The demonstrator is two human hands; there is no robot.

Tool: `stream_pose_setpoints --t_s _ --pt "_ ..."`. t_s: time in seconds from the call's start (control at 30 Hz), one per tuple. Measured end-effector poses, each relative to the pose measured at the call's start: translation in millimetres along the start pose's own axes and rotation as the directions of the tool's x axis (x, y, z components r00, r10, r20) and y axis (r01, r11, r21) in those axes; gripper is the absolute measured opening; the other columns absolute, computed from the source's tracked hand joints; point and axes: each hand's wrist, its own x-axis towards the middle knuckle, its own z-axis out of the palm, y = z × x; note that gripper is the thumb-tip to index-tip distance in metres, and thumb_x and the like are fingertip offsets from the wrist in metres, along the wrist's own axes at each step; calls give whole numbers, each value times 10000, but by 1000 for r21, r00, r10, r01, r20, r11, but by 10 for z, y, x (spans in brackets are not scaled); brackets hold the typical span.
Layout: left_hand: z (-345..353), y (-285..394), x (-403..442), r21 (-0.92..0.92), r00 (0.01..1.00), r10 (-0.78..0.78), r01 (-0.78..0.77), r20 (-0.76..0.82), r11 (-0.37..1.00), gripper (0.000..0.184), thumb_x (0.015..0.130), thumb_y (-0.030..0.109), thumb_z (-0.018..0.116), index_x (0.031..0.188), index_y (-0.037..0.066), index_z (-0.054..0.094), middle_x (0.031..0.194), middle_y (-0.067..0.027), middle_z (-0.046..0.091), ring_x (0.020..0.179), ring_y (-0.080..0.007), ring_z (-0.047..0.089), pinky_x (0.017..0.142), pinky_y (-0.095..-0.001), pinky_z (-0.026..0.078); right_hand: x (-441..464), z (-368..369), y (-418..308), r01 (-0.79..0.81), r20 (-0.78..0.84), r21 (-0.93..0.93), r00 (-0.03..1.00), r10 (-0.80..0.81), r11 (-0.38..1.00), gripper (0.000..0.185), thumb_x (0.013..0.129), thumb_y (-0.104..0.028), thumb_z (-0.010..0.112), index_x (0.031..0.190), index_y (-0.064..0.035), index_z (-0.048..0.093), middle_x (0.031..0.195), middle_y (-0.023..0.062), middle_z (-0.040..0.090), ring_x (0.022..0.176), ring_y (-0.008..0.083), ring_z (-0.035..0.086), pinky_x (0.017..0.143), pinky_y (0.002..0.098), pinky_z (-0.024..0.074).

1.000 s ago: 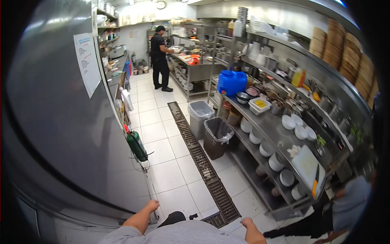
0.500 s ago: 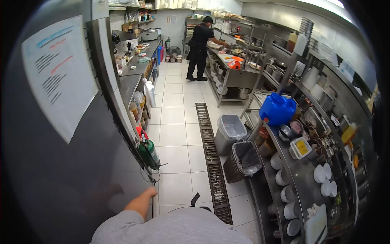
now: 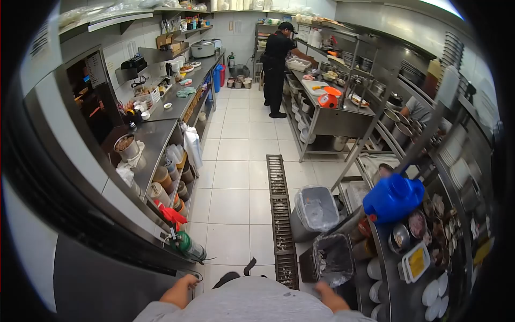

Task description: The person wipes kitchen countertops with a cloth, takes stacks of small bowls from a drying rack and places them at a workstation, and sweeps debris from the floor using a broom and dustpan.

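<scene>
My left hand (image 3: 183, 287) hangs low at my side, next to a dark panel (image 3: 107, 282) and just below a green fire extinguisher (image 3: 190, 247). Its fingers are small and partly hidden, so I cannot tell whether they are open or closed. On the other side, my right hand (image 3: 328, 294) is low near a lined waste bin (image 3: 330, 260), apart from it as far as I can see. Motion smears its fingers. No held object shows in either hand.
A grated drain (image 3: 279, 209) runs along the tiled floor (image 3: 230, 182). Steel counters (image 3: 155, 129) line the left. On the right stand a grey bin (image 3: 315, 212), a blue jug (image 3: 394, 197) and laden shelves. A person in black (image 3: 276, 70) works at the far counter.
My view has moved forward and turned left, past the panel with the paper sheet. The left counter shows more fully, and my right hand has come into view. The distant person still stands at the counter.
</scene>
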Motion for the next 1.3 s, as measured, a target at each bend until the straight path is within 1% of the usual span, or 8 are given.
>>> stream_pose_setpoints --t_s 0.17,0.33,0.57,0.7,0.77,1.03,1.17,1.3 --pt "-151 -405 -141 393 739 468 -294 -485 871 332 802 378 586 930 95 702 927 -179 665 852 -368 634 715 -458 496 1757 -2483 -1655 366 -349 -274 824 -446 890 376 855 -377 501 823 -60 701 867 189 670 825 375 635 760 465 499" --pt "-530 -7 -162 -134 932 -217 184 -291 974 319 804 336 562 940 83 701 951 -171 668 877 -354 639 753 -447 499 1862 -3785 -3217 472 -678 105 678 -285 875 330 870 -309 498 752 -69 692 794 202 661 755 370 636 742 468 496" --pt "-2806 1403 1325 263 941 54 38 -333 964 308 808 278 529 954 66 699 985 -161 670 913 -333 646 806 -433 502 3729 -2592 -2321 567 277 -635 801 -530 525 186 710 -188 610 816 -93 729 926 152 684 833 315 660 738 428 525" --pt "-4709 2783 2663 939 931 366 -127 0 321 367 821 284 525 1048 36 669 1068 -194 643 1013 -340 611 889 -420 470 3238 -2098 -1798 340 249 -11 912 -326 940 248 781 -170 602 995 -108 711 1111 152 644 1024 329 613 860 429 484" --pt "-5452 3908 2588 256 860 287 -190 -423 948 369 801 267 585 1072 26 653 1070 -198 642 1002 -343 614 892 -411 468 2882 -2592 -1733 265 252 243 912 -324 933 277 793 -217 606 1031 -113 701 1137 154 633 1048 328 604 876 424 479" --pt "-6742 6097 2973 -96 783 401 -499 -475 861 415 800 247 663 1143 21 604 1090 -198 626 1043 -302 587 865 -361 461 5469 -5869 -3943 139 109 -304 988 -111 942 335 782 -314 591 1022 -104 693 1161 158 618 1051 316 602 876 430 483" --pt "-7339 5852 3341 -184 729 285 -490 -622 852 425 780 185 684 1164 26 595 1120 -185 608 1043 -294 579 885 -362 455 6216 -8086 -5786 400 -165 -516 821 -546 758 245 776 -222 528 825 -52 696 904 170 673 855 333 641 756 451 506" --pt "-8076 5285 3644 -482 726 38 -494 -687 724 382 784 139 678 1134 11 599 1131 -159 613 1013 -252 586 888 -343 458 6854 -9488 -7525 554 -536 -58 685 -494 831 256 759 -192 591 955 -59 689 998 170 668 926 316 632 790 396 504"
